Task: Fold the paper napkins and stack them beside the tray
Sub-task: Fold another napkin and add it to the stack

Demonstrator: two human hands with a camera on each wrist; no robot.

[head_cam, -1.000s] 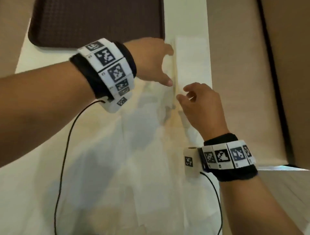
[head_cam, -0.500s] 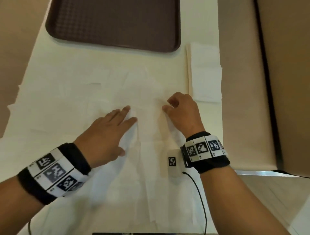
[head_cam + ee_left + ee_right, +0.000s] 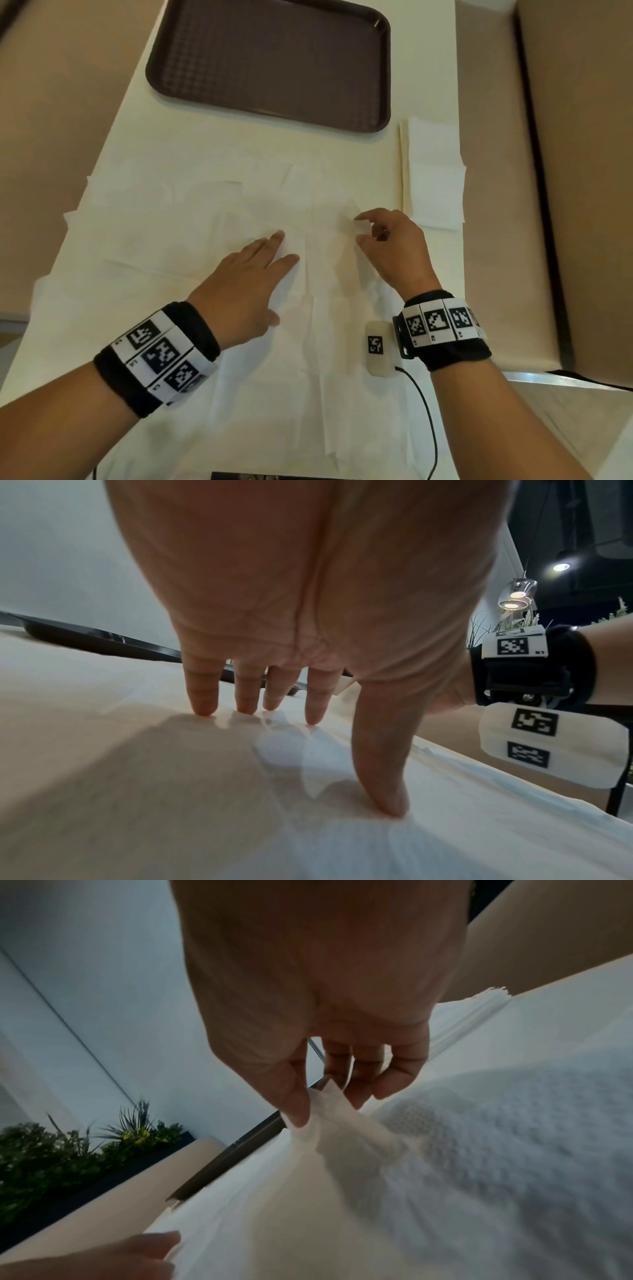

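Several unfolded white paper napkins lie spread over the cream table. My left hand lies flat with straight fingers pressing on the napkin in front of me. My right hand pinches that napkin's far right corner between thumb and forefinger and lifts it slightly. A stack of folded napkins sits at the table's right edge, just below the right corner of the dark brown tray.
The table's right edge runs close to the folded stack, with a tan bench beyond. A black cable trails from my right wrist over the napkins. Plants show beyond the table in the right wrist view.
Both hands came back from the folded stack to the spread napkins. My left hand flattened on a napkin and my right hand took its corner and raised it a little.
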